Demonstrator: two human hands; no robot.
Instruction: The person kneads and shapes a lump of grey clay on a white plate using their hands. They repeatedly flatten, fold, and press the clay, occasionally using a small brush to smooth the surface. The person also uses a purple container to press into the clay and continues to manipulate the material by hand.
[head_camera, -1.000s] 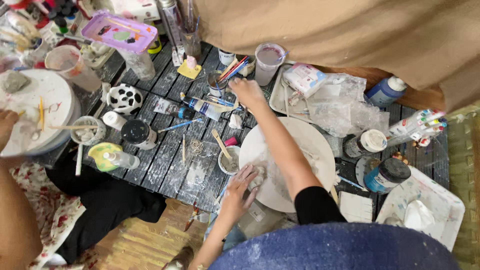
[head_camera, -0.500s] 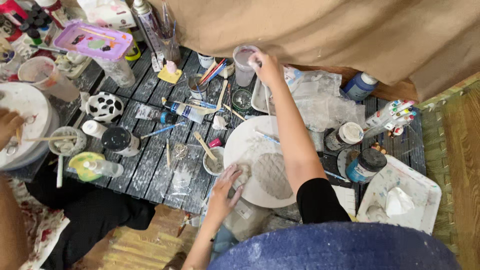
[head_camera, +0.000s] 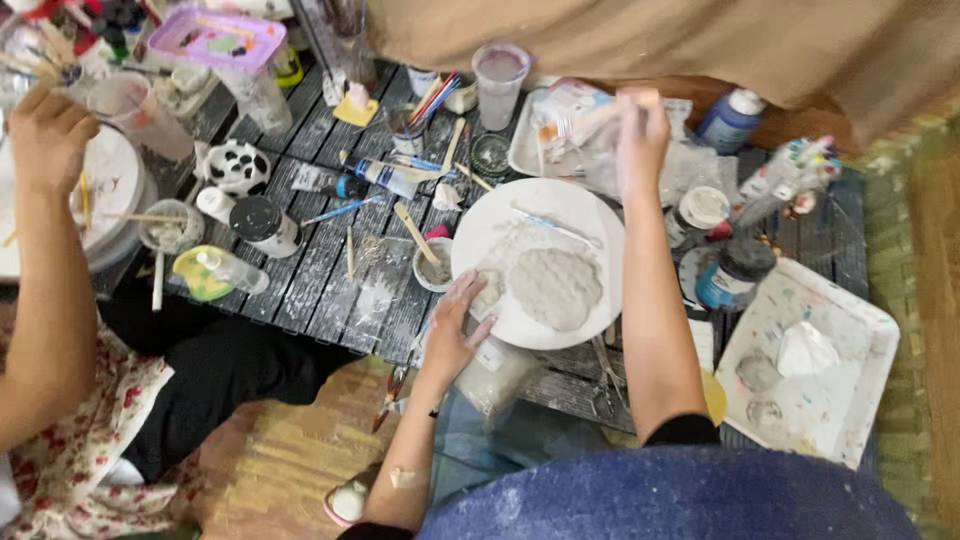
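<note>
Two hands: left hand (head_camera: 458, 330) touches one white plate (head_camera: 560, 215) (right hand (head_camera: 640, 130) blurred).

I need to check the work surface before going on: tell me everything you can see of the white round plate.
The white round plate lies flat on the dark slatted table, in front of the person. It looks ceramic or plastic, smeared with pale grey paste. A flattened grey clay patch sits on its near half, and a thin blue-tipped tool lies across its far part. The left hand rests on its near-left rim.
</note>
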